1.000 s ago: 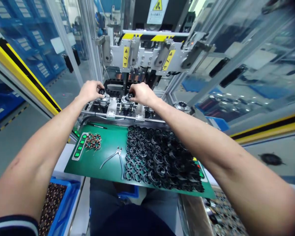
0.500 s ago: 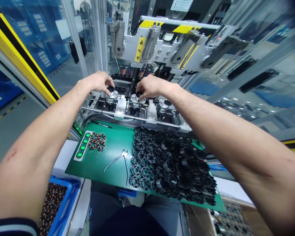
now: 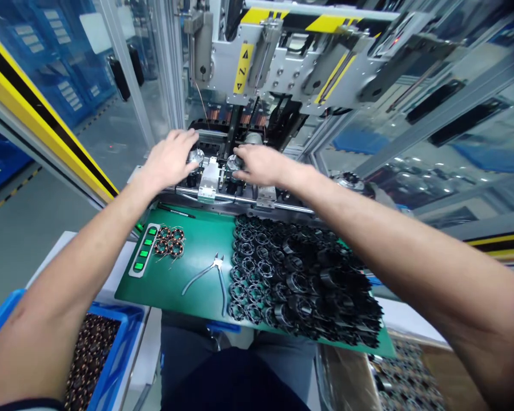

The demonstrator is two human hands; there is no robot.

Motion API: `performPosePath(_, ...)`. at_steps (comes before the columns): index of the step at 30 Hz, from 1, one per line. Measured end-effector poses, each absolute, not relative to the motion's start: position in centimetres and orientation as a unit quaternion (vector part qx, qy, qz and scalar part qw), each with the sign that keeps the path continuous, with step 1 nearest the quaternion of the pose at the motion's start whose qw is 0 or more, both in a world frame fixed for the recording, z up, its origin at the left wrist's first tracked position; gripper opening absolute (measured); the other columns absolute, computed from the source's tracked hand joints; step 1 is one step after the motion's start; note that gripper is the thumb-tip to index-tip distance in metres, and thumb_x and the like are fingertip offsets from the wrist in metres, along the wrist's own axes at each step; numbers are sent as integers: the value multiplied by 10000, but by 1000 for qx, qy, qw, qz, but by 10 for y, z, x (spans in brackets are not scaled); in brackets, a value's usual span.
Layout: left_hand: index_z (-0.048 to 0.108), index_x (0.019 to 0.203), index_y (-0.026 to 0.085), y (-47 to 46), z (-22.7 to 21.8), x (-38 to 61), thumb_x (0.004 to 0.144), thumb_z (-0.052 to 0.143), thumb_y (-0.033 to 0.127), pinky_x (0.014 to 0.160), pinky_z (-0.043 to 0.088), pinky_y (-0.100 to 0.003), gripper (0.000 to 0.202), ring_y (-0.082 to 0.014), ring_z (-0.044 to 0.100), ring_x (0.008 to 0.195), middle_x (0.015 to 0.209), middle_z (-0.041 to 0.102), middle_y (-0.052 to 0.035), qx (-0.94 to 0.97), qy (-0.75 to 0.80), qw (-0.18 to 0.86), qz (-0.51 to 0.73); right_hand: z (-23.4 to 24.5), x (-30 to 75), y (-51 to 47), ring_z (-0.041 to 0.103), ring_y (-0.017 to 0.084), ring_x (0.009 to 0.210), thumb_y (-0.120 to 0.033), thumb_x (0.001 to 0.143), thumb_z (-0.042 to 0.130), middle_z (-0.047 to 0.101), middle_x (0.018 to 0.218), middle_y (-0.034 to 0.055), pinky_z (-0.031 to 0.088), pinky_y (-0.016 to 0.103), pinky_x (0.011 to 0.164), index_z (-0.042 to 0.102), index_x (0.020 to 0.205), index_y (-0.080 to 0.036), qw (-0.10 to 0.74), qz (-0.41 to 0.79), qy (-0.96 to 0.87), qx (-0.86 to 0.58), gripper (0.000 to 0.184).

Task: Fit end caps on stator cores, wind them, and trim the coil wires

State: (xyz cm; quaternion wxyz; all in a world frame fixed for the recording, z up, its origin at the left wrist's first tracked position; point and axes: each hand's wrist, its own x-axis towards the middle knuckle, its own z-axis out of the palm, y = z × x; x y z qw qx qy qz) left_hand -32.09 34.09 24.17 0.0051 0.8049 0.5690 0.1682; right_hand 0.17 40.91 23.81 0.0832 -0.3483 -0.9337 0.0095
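My left hand (image 3: 170, 158) is at the left metal winding fixture (image 3: 196, 157), its thumb and fingers spread at the fixture's near side. My right hand (image 3: 263, 164) reaches over the second fixture (image 3: 235, 164), its fingers stretched above and its thumb below, apart from each other. Both fixtures are partly covered by my hands, so contact with their rims is hard to make out. On the green mat (image 3: 154, 285) below lie several copper-wound stator rings (image 3: 169, 241), a pair of cutting pliers (image 3: 216, 264) and many black ring cores (image 3: 300, 279).
A strip of green lit buttons (image 3: 144, 251) and a black pen (image 3: 177, 212) lie on the mat. The machine head (image 3: 282, 80) hangs above the fixtures. A blue crate (image 3: 111, 359) of wound parts stands lower left. A yellow-black post (image 3: 47, 114) rises at left.
Both hands have gone from pinching black parts at the fixtures to spread fingers around them. My view has tilted slightly, and the mat appears a little higher in it.
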Motion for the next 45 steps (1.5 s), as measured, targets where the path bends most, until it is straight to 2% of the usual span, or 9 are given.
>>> performPosePath(3,483,1878,70,306,216,-305,1138,623,415,1541,311,-684,828,-458,364,1859,1966,451,-240,785,589,30,189,210,7,375,335,520,1885,-501,1096,645,325,1993,334,391,759,1509,347,1900,60,77,26,-925,-372,1024)
performPosePath(10,568,1835,136,302,208,-304,1080,621,516,1545,318,-668,847,-429,404,1849,1956,488,-192,760,598,23,254,214,1,363,201,491,1931,-573,1122,578,201,2039,285,256,812,1526,293,1927,-4,76,69,-912,-396,1026)
performPosePath(15,611,1788,194,299,222,-302,1039,654,698,1567,269,-661,904,-402,429,1835,1925,540,-162,747,590,76,297,262,10,346,278,426,1921,-581,1146,591,258,2026,268,258,642,1574,339,1916,17,54,119,-906,-403,1007)
performPosePath(19,499,1844,209,234,220,-271,1022,553,1054,1614,132,-543,1180,-335,259,1919,2015,401,-81,641,553,134,516,300,98,263,290,377,1921,-680,1246,341,297,2056,116,273,624,1568,317,1966,-160,243,188,-887,-343,888)
performPosePath(22,349,1923,474,144,190,-224,1154,225,972,1593,275,-539,925,-272,273,1931,2052,315,65,590,520,214,580,273,194,175,360,357,1899,-681,1259,229,394,2024,116,421,584,1503,348,1961,-260,392,243,-795,-395,827)
performPosePath(25,394,1917,506,66,150,-168,1181,44,882,1575,298,-581,897,-280,317,1915,2026,386,31,514,492,343,614,205,268,104,439,393,1861,-847,1145,34,463,1986,129,434,676,1486,303,1964,-383,479,295,-622,-545,979)
performPosePath(27,432,1916,459,40,126,-137,1144,68,952,1579,269,-582,986,-299,299,1922,2024,395,-27,446,506,409,614,157,292,75,422,447,1863,-905,1055,-102,413,2009,140,416,808,1452,155,1995,-383,467,312,-584,-587,1105)
performPosePath(32,447,1925,364,46,96,-105,1090,134,1032,1591,202,-572,1114,-311,310,1917,2017,395,-123,400,530,464,587,86,297,58,376,349,1894,-952,1030,-136,334,2044,135,477,713,1439,65,2015,-345,440,353,-568,-599,1175)
performPosePath(45,410,1940,315,52,95,-89,1065,324,1062,1604,140,-543,1154,-313,266,1932,2049,308,-121,456,546,439,549,81,293,63,360,307,1901,-927,1103,-88,280,2057,86,398,656,1501,141,2022,-325,437,404,-553,-583,1122)
